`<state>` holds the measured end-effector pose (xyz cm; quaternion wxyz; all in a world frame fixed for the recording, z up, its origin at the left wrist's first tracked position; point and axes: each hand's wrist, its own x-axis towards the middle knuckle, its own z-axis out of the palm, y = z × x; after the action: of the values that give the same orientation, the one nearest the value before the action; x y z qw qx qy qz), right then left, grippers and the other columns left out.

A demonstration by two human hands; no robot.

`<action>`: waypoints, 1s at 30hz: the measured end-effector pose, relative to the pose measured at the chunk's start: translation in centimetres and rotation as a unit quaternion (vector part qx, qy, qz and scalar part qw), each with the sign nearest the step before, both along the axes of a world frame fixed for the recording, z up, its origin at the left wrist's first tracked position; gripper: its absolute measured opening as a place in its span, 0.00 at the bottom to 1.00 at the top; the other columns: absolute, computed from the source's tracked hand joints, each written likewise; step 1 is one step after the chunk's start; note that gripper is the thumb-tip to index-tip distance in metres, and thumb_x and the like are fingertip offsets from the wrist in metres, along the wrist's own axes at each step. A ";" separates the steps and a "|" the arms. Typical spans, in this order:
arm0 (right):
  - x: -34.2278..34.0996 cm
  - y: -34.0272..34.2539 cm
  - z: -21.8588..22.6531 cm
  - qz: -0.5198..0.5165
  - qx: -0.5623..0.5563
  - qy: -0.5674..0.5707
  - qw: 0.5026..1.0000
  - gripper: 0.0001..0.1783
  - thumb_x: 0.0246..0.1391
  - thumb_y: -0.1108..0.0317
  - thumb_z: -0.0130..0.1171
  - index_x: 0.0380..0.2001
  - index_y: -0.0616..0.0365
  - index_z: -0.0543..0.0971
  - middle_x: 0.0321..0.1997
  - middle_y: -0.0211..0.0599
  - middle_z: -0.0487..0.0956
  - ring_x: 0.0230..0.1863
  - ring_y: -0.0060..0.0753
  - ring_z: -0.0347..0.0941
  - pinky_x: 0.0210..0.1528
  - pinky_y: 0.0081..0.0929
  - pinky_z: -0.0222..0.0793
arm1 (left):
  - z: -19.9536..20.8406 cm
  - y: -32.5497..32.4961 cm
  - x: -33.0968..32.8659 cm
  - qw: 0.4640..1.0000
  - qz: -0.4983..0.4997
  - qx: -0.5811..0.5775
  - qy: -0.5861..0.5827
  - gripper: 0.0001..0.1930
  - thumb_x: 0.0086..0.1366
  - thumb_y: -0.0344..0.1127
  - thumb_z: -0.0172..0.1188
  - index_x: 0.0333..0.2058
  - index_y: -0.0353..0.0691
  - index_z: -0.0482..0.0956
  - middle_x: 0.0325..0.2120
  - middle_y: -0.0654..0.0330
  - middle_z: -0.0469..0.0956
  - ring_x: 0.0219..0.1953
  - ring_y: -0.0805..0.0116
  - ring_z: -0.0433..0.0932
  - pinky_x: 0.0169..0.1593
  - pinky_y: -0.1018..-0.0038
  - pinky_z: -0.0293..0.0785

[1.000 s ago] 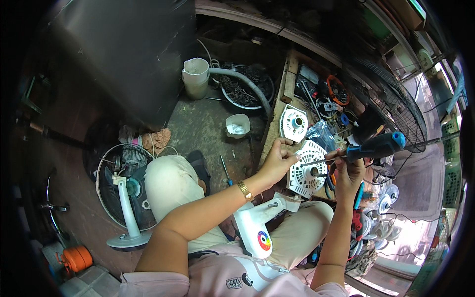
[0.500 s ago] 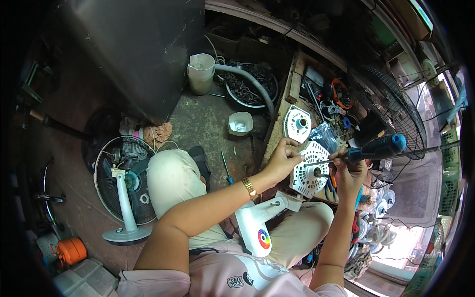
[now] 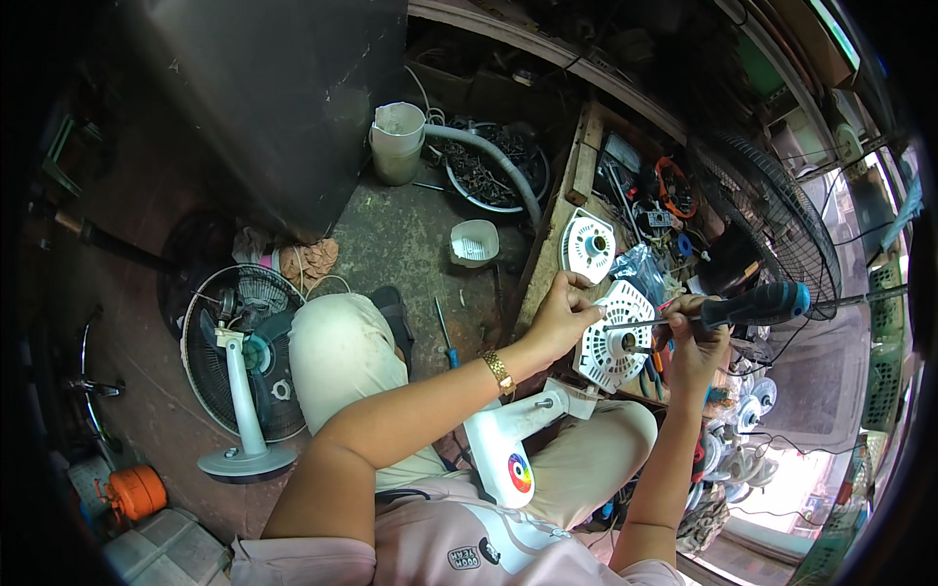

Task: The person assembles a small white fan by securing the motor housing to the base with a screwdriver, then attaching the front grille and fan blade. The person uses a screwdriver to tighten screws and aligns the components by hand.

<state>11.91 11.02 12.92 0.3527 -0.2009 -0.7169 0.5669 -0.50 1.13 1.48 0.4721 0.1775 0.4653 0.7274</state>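
Observation:
My right hand (image 3: pixel 690 337) is closed around the shaft of a screwdriver (image 3: pixel 757 305), just below its dark blue-and-black handle. The shaft lies nearly level across a white slotted fan motor cover (image 3: pixel 618 363), its tip close to my left thumb. My left hand (image 3: pixel 562 322) is closed at the cover's upper left edge, thumb on the rim. A metal shaft sticks out of the cover's hub. Just beyond sits a second white slotted cover (image 3: pixel 576 256). Between my legs stands a white fan stand (image 3: pixel 508 469) with a round coloured sticker, its neck reaching toward the slotted cover.
To the left stands a table fan (image 3: pixel 249 391) with a wire guard. A basin of dark scrap (image 3: pixel 493 166), a pale bucket (image 3: pixel 397 146) and a small white tub (image 3: pixel 475 243) are on the floor ahead. Another screwdriver (image 3: pixel 445 332) lies nearby. A black fan guard (image 3: pixel 772 215) stands right.
The screwdriver has turned in my right hand, its handle now showing a darker side, and has shifted slightly right and down. My left hand stays at the cover's edge.

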 end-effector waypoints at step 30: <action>1.3 0.7 0.0 -0.052 -0.008 0.008 0.999 0.10 0.55 0.69 0.62 0.37 0.62 0.74 0.32 0.41 0.79 0.25 0.26 0.76 0.25 0.21 0.73 | 1.4 -0.6 -0.5 0.992 -0.040 0.011 -0.121 0.29 0.61 0.26 0.59 0.58 0.39 0.54 0.38 0.54 0.78 0.41 0.73 0.76 0.46 0.78 0.70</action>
<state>13.21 11.71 12.97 0.3859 -0.2366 -0.6979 0.5550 -0.96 0.49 2.85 0.5519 0.1112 0.3894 0.7290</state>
